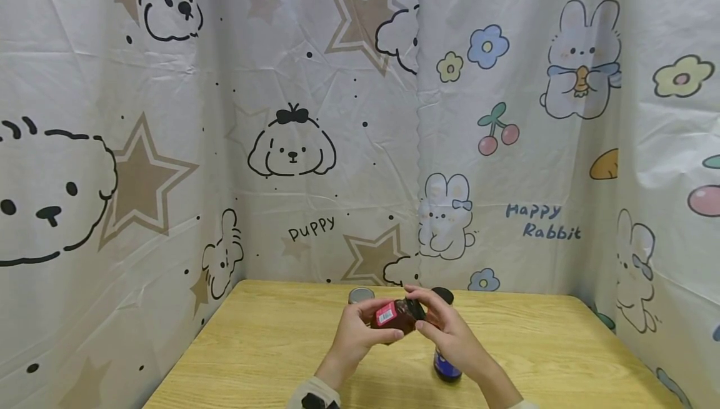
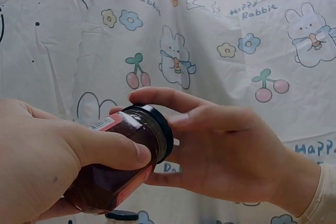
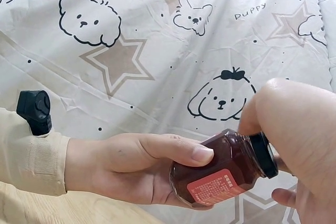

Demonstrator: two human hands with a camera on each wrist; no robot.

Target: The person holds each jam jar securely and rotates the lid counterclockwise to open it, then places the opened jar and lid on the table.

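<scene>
A glass jar point(image 1: 394, 318) of dark red contents, with a red and white label and a black lid point(image 3: 264, 153), is held tilted above the table. My left hand point(image 1: 355, 334) grips the jar's body, its thumb lying along the near side in the left wrist view. The fingers and thumb of my right hand point(image 1: 450, 331) are bent round the black lid, which sits on the jar's mouth. Whether the lid is loose cannot be told.
Behind my left hand stands a container with a grey lid point(image 1: 361, 295). A dark bottle with a blue label point(image 1: 447, 365) is partly hidden by my right hand. Both stand on the wooden table point(image 1: 270, 346). Patterned curtains point(image 1: 292, 209) surround the table's back and sides.
</scene>
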